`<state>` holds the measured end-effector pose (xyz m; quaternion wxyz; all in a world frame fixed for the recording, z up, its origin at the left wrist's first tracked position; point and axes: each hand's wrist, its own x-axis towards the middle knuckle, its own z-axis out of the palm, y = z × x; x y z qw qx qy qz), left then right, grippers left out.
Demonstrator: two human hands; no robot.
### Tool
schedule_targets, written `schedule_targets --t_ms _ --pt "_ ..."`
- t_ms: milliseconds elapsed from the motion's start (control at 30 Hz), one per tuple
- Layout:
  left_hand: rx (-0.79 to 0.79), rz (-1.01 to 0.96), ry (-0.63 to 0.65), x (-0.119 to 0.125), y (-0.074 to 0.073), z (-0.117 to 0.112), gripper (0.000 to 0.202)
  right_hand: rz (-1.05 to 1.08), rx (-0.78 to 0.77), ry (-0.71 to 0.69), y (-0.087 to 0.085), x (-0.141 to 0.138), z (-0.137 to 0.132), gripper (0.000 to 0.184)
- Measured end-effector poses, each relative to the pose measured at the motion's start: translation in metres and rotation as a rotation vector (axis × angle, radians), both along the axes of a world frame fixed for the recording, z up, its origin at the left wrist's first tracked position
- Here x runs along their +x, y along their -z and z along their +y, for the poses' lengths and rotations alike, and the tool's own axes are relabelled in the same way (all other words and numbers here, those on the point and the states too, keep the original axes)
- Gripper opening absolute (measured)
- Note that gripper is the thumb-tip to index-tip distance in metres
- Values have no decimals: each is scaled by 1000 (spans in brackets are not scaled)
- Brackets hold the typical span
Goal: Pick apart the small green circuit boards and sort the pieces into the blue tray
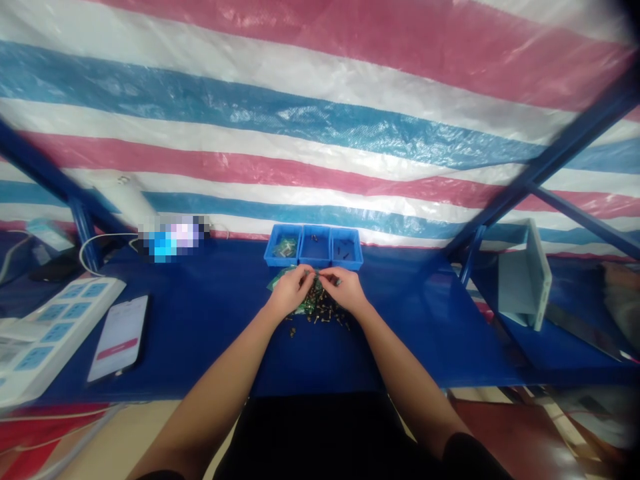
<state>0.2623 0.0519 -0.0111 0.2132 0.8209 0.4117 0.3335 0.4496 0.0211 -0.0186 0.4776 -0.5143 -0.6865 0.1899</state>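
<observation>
Over a pile of small brass-coloured and dark screws [323, 310], my left hand [293, 291] and my right hand [345, 288] come together, fingertips nearly touching. Each has thumb and fingers pinched closed; whatever lies between them is too small to make out. Green pieces, perhaps plastic bags or boards, show among the pile and beside my left hand. Just beyond my hands stand three joined blue bins. The left bin [268, 257] holds greenish and pale small parts, the middle bin [316, 252] a few dark bits, the right bin [354, 253] several dark screws.
A phone [119, 337] with a lit screen and a white power strip [70, 327] lie on the left of the blue table [200, 347]. A pale tablet-like stand [527, 280] is at the right. Blue metal bars [540, 167] and a striped sheet [320, 127] close off the back.
</observation>
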Motion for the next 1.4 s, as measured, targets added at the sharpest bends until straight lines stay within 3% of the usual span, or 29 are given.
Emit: schedule_targets --t_ms 1400 --pt "60 -44 12 1 7 5 26 -29 41 12 -1 1 0 19"
